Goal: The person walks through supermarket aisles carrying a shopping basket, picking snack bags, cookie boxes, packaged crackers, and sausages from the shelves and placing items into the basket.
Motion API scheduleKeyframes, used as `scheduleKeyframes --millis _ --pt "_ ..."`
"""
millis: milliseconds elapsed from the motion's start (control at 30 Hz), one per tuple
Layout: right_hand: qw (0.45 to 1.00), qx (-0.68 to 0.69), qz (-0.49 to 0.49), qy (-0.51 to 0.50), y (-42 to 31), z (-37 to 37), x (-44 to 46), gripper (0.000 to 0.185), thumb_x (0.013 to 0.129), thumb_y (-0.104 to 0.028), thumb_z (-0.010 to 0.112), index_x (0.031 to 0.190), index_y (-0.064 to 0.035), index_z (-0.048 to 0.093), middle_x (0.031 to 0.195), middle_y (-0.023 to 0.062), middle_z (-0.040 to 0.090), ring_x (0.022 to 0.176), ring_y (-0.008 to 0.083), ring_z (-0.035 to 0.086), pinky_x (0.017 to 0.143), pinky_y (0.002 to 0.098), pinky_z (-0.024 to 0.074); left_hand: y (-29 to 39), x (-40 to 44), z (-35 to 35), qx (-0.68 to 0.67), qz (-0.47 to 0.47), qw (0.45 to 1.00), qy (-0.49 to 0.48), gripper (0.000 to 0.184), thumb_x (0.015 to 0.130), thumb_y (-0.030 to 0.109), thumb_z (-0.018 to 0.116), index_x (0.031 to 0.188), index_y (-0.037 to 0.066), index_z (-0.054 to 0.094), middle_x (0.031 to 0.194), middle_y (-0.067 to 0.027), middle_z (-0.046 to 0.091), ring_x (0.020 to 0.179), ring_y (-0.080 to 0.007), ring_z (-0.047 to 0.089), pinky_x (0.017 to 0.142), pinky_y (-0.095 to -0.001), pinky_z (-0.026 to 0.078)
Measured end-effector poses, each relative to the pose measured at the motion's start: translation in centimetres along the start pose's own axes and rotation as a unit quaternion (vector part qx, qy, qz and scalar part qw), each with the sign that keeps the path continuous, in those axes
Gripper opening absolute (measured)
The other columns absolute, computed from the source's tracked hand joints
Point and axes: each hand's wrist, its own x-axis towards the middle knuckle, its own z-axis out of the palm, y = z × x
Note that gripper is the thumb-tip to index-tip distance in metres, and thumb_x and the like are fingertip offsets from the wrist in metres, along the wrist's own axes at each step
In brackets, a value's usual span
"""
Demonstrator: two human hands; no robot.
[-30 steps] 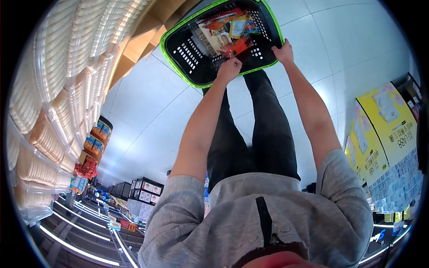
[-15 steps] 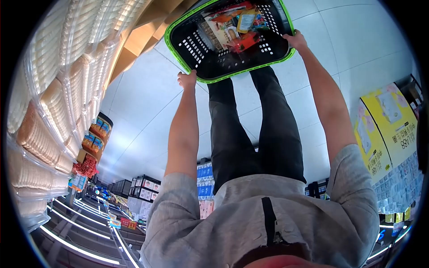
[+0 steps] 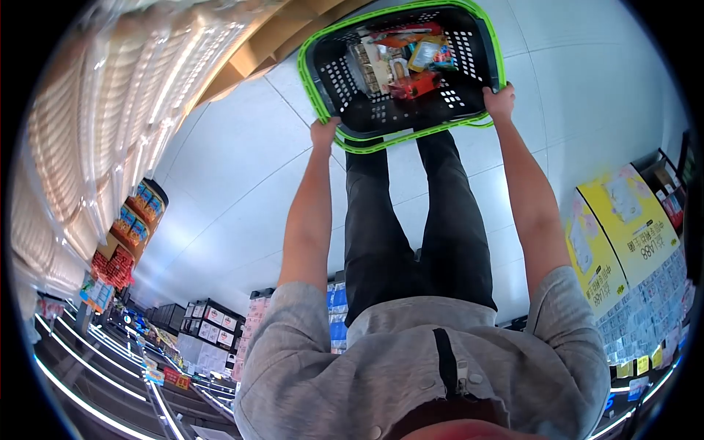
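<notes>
A black shopping basket (image 3: 367, 117) with a bright green rim is held out in front of me, above the floor. My left hand (image 3: 323, 132) is closed on its near left corner. At the right side, my right hand (image 3: 499, 101) grips the rim. Packaged goods lie inside the basket: a red packet (image 3: 415, 86), a yellow-and-white packet (image 3: 426, 54) and a clear pack of brown pieces (image 3: 364, 67). What the other packets are I cannot make out.
Stacks of clear plastic packs (image 3: 95, 110) fill the wooden shelf (image 3: 253, 55) on the left. Orange-and-blue bags (image 3: 139, 213) stand beyond. A yellow display (image 3: 623, 235) is on the right, and pale floor tiles (image 3: 227, 169) lie below.
The basket and both hands have shifted right and slightly down in view. The left shelf's packs look blurrier, and the surroundings have shifted. Both hands keep their hold.
</notes>
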Motion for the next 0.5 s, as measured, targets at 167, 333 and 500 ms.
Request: scheduleKeyframes --millis 167,333,500 --pt "0.987 0.020 0.096 0.125 -2.3 -0.6 -2.9 0.063 0.070 -0.042 0.066 0.113 0.0020 0.054 0.115 0.0234 0.055 0.107 0.0393 0.054 0.088 0.0470 0.0469 3.5 -5.6 -2.0 -0.308 -0.028 0.928 -0.209 0.024 0.079 0.021 0.064 0.062 0.006 0.055 0.050 -0.0049 0.052 0.044 -0.0160 0.052 0.045 -0.0296 0.042" --pt "0.968 0.179 -0.177 0.010 -1.8 -1.9 -11.8 0.035 0.081 -0.030 0.058 0.095 0.0019 0.060 0.092 0.0218 0.063 0.088 0.0395 0.059 0.078 0.0448 0.0467 6.1 -14.6 -2.3 -0.378 0.013 0.895 -0.237 0.028 0.082 0.024 0.064 0.061 0.008 0.054 0.048 -0.0012 0.047 0.040 -0.0120 0.045 0.039 -0.0272 0.035" --pt "0.946 0.235 -0.209 -0.076 -1.5 -1.9 -23.3 0.029 0.081 -0.025 0.060 0.095 -0.0002 0.057 0.088 0.0137 0.062 0.076 0.0241 0.061 0.066 0.0357 0.0503 9.5 -24.4 -3.7 -0.501 -0.014 0.815 -0.290 0.027 0.080 0.030 0.070 0.068 0.011 0.055 0.049 0.0026 0.043 0.037 -0.0089 0.039 0.037 -0.0244 0.028"
